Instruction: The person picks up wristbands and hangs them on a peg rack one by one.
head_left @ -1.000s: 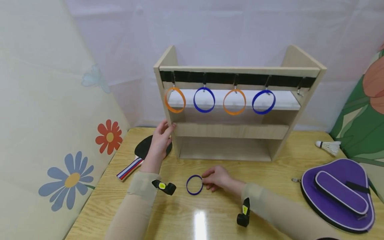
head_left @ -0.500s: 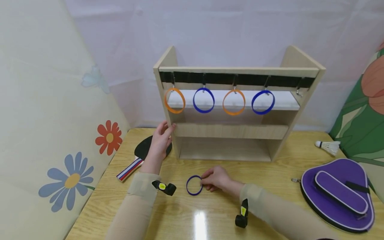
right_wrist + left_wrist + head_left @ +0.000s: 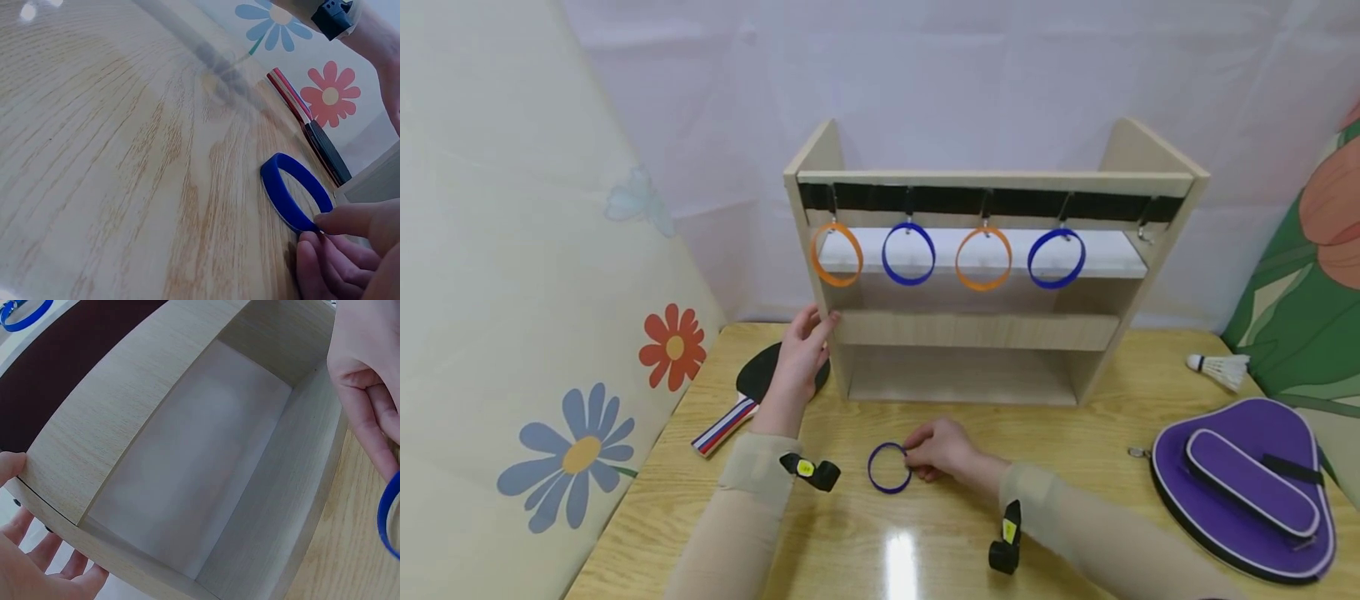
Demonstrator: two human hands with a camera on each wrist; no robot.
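In the head view, my right hand (image 3: 943, 446) pinches the right edge of a blue wristband (image 3: 870, 471) between thumb and fingers, low over the table in front of a wooden shelf (image 3: 977, 329). The right wrist view shows that blue band (image 3: 279, 190) tilted, with the thumb on its rim. My left hand (image 3: 801, 358) grips the shelf's left side panel, thumb at the front edge and fingers along the outside. Orange bands (image 3: 983, 287) and blue bands (image 3: 1032, 265) hang alternately from hooks on the shelf's black strip (image 3: 951, 200). A metal hook (image 3: 1145, 236) sits at its right end.
A black table tennis bat (image 3: 760, 371) with a striped handle lies behind my left forearm. To the right on the wooden table (image 3: 1075, 458) are a purple zipped case (image 3: 1168, 454) and a white shuttlecock (image 3: 1221, 368). Patterned cloths stand around the table.
The blue wristband and my right fingertips have shifted very slightly to the right. My left hand stays on the side panel, and the head view has tilted a little.
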